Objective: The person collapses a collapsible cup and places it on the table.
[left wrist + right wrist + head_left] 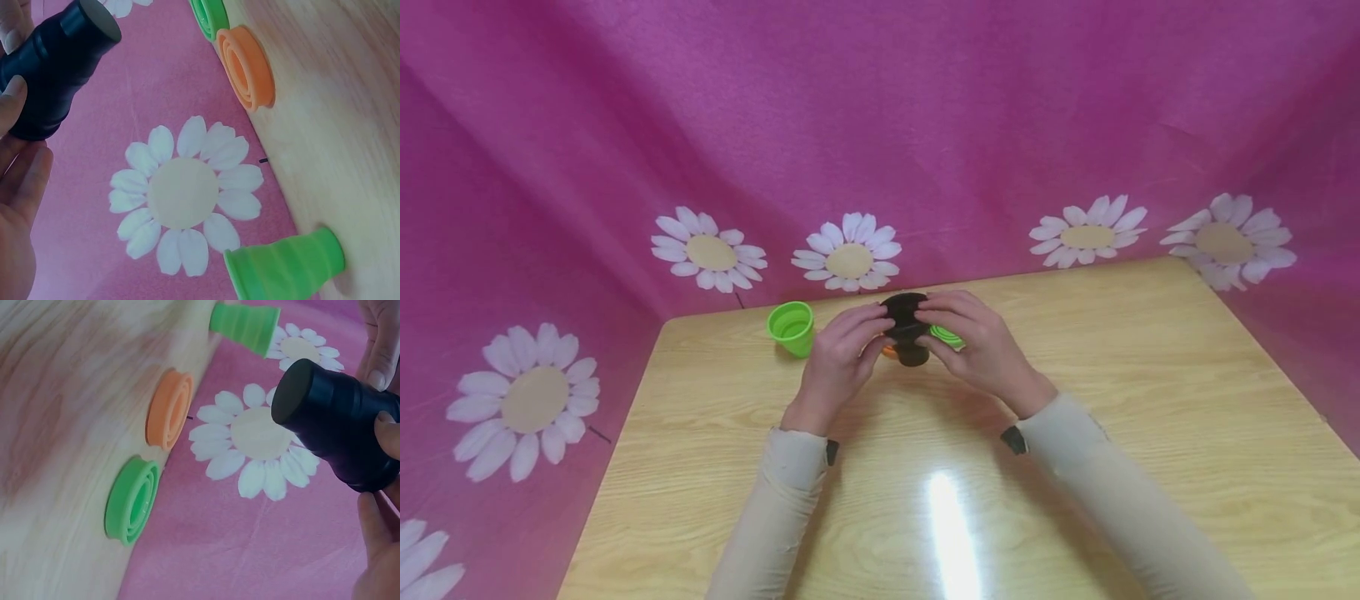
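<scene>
Both hands hold a black collapsible cup (913, 343) above the table, its ribbed wall extended and its narrow base pointing down. The left hand (842, 353) grips the cup's left side, thumb low and fingers near the rim. From the other side the right hand (981, 343) grips it the same way. In the right wrist view the black cup (340, 422) shows its flat round base, and part of the right hand (381, 550) appears at the edge. The left wrist view shows the same cup (59, 65) with the left hand (22, 206) around its wider end.
An extended green collapsible cup (792, 329) stands on the wooden table (715, 500) at the left. Behind the black cup lie a flattened orange cup (169, 409) and a flattened green cup (132, 500). A pink curtain with daisies (850, 260) borders the table.
</scene>
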{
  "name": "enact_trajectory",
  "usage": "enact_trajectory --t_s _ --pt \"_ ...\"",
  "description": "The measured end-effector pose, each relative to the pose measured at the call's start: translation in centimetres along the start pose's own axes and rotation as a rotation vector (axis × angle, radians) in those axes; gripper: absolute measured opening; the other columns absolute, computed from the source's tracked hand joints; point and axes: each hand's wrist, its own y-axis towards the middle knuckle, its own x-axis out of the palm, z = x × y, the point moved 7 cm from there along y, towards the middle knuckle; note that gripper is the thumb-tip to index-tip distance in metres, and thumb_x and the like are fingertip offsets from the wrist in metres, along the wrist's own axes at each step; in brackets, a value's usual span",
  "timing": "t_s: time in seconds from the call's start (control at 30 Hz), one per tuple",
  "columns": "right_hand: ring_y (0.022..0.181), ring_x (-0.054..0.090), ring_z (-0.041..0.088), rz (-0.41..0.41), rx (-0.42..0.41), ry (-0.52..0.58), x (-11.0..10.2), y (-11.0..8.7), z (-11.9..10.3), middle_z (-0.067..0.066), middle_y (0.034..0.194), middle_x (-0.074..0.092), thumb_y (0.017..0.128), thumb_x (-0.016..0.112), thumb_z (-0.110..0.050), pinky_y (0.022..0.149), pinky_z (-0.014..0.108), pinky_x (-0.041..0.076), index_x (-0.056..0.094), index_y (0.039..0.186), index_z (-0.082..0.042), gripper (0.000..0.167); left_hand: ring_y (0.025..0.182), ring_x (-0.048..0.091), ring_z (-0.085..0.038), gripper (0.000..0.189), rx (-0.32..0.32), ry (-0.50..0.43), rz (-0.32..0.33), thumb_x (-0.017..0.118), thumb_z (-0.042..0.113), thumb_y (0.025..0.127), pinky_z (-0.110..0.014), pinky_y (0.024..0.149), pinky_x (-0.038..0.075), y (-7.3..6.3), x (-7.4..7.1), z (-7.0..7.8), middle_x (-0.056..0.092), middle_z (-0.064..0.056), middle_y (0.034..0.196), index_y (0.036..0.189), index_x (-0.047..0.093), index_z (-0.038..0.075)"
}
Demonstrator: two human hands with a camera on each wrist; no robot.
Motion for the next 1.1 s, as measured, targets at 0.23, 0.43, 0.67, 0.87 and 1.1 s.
enact_trajectory --t_s 0.23,0.43,0.67,0.87,1.1 --pt "0.101 0.067 0.03 -0.016 -0.091 -0.083 -0.3 0.3 -0.6 0.016 0.108 0.071 0.08 0.083 -0.005 0.093 0.039 0.056 0.073 0.108 0.004 0.031 0.103 0.069 -0.029 0.024 0.012 0.051 -0.011 0.083 0.003 0.082 -0.035 0.098 0.053 0.2 0.0 0.4 0.072 -0.017 0.107 0.103 0.073 -0.003" --pt "0.096 0.071 0.03 -0.051 -0.109 -0.155 -0.5 0.5 -1.0 0.016 0.105 0.074 0.083 0.08 -0.006 0.087 0.042 0.059 0.072 0.111 0.004 0.031 0.1 0.069 -0.028 0.025 -0.02 0.06 -0.016 0.079 0.006 0.087 -0.035 0.096 0.054 0.2 0.1 0.4 0.073 -0.016 0.107 0.109 0.071 -0.004" --pt "0.086 0.073 0.032 -0.042 -0.129 -0.193 -0.6 0.1 -0.9 0.02 0.102 0.073 0.096 0.069 -0.013 0.076 0.044 0.062 0.068 0.117 0.009 0.03 0.095 0.07 -0.027 0.029 -0.031 0.034 0.02 0.078 0.007 0.089 -0.036 0.092 0.057 0.4 0.2 0.6 0.073 -0.016 0.106 0.114 0.07 -0.005" --pt "0.082 0.073 0.035 0.032 -0.084 -0.137 -0.6 -0.2 -0.5 0.022 0.097 0.073 0.101 0.062 -0.01 0.07 0.047 0.062 0.067 0.118 0.011 0.028 0.085 0.067 -0.021 0.019 -0.142 -0.165 0.093 0.077 0.005 0.089 -0.031 0.081 0.058 0.2 0.5 0.1 0.072 -0.012 0.097 0.106 0.071 -0.001" --pt "0.085 0.074 0.028 0.199 0.233 0.164 -1.1 -0.6 1.4 0.016 0.096 0.075 0.086 0.072 0.01 0.071 0.036 0.062 0.074 0.109 0.006 0.024 0.111 0.064 -0.033 0.021 -0.373 -0.758 0.177 0.075 -0.018 0.079 -0.041 0.092 0.057 -0.5 1.0 -0.7 0.068 -0.021 0.118 0.098 0.073 -0.009"
